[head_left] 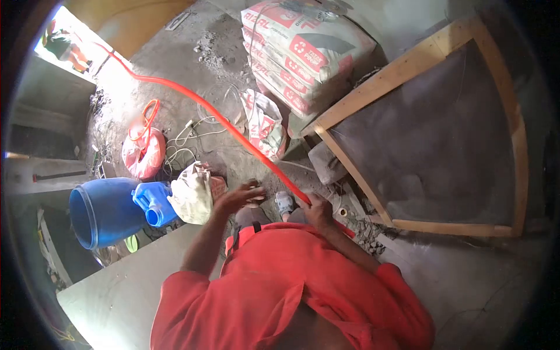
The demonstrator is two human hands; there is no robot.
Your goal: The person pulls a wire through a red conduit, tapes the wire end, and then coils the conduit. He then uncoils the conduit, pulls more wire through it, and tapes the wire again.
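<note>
A long orange hose (216, 114) runs from the bright doorway at the upper left down to my body. My right hand (319, 211) is closed around it in front of my waist, and a short end sticks out past my wrist. My left hand (240, 197) hangs in the air to the left of the hose, fingers apart, holding nothing. Below it lies a whitish sack (192, 193). Beside that sack are a blue jerrycan (154, 201) and a blue barrel (108, 211) on its side.
Cement bags (309, 55) are stacked at the top, with a crumpled bag (265, 125) near them. A wood-framed screen (434, 140) leans on the right. Left of centre sit a pinkish sack (143, 154) and a loose white cord (189, 129). A person (64, 46) stands in the doorway.
</note>
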